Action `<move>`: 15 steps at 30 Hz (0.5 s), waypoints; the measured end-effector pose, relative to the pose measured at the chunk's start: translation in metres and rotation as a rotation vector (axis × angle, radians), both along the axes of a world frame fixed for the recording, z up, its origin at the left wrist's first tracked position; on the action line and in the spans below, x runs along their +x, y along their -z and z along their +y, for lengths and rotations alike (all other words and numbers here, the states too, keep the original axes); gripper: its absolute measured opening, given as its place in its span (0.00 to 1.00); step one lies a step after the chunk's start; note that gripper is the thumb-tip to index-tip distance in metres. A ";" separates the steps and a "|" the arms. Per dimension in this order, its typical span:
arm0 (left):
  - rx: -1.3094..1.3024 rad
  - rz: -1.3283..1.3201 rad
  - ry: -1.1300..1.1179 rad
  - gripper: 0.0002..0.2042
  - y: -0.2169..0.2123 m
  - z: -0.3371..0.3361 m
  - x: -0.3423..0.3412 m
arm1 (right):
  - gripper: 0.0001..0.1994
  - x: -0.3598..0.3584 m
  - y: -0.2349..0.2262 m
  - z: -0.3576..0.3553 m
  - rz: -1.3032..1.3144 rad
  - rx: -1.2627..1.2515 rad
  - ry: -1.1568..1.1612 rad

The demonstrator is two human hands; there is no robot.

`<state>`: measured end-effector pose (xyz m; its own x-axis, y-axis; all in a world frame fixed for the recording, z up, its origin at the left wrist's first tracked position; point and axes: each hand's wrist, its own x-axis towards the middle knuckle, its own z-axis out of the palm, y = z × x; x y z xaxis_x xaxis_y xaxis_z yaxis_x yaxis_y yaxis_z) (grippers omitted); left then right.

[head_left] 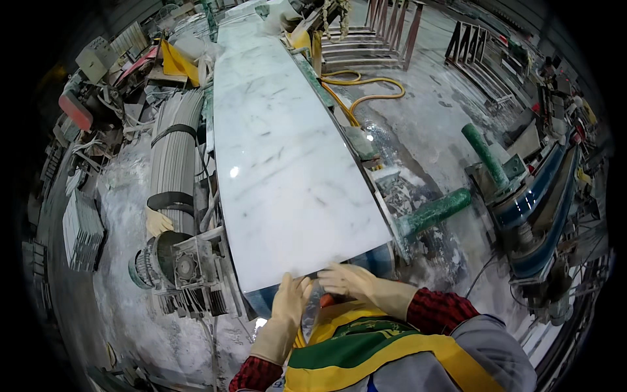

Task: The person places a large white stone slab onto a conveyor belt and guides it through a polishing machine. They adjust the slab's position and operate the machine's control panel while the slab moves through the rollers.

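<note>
A long white marble slab [274, 176] with grey veining and a glossy face lies on a conveyor with a blue belt [372, 259]. Both my hands wear cream gloves and are at the slab's near edge. My left hand [290, 302] is just past that edge, fingers up and a little apart, thumb near the stone. To its right, my right hand [353, 282] points leftward, its fingers stretched out along the edge. Nothing shows in either hand, though the undersides of the fingers are hidden. A yellow and green apron [353, 346] covers my front.
Left of the slab stand a motor with gearbox [186, 264], a strapped bundle of pale strips [173, 157] and a spare glove [158, 223]. Green rollers [434, 212] stick out at the right. Another blue-belted conveyor [532, 196], a yellow hose [372, 98] and metal racks [366, 49] lie beyond.
</note>
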<state>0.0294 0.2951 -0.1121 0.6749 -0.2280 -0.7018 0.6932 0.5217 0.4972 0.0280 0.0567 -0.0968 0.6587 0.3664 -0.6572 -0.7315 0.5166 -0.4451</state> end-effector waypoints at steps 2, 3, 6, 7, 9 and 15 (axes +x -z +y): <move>-0.070 0.002 -0.007 0.28 0.002 -0.001 0.008 | 0.35 0.008 0.002 0.013 0.025 0.014 0.166; -0.105 0.008 -0.014 0.28 0.001 -0.006 0.012 | 0.36 0.009 0.010 0.020 0.016 -0.006 0.236; -0.150 0.049 -0.089 0.31 0.009 -0.022 0.018 | 0.37 0.014 0.032 0.041 0.036 -0.103 0.377; -0.162 0.043 -0.145 0.30 0.028 -0.022 0.017 | 0.37 0.019 0.016 0.047 0.071 -0.160 0.385; -0.202 0.034 -0.254 0.29 0.069 -0.019 0.011 | 0.37 0.018 0.016 0.044 0.022 -0.133 0.343; 0.095 -0.041 -0.236 0.26 0.022 -0.028 -0.018 | 0.28 -0.013 0.034 0.039 0.056 -0.178 0.262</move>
<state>0.0116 0.2673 -0.1338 0.7298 0.0051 -0.6836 0.5359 0.6167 0.5767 0.0149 0.0954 -0.1308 0.6766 0.0652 -0.7334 -0.6098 0.6078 -0.5086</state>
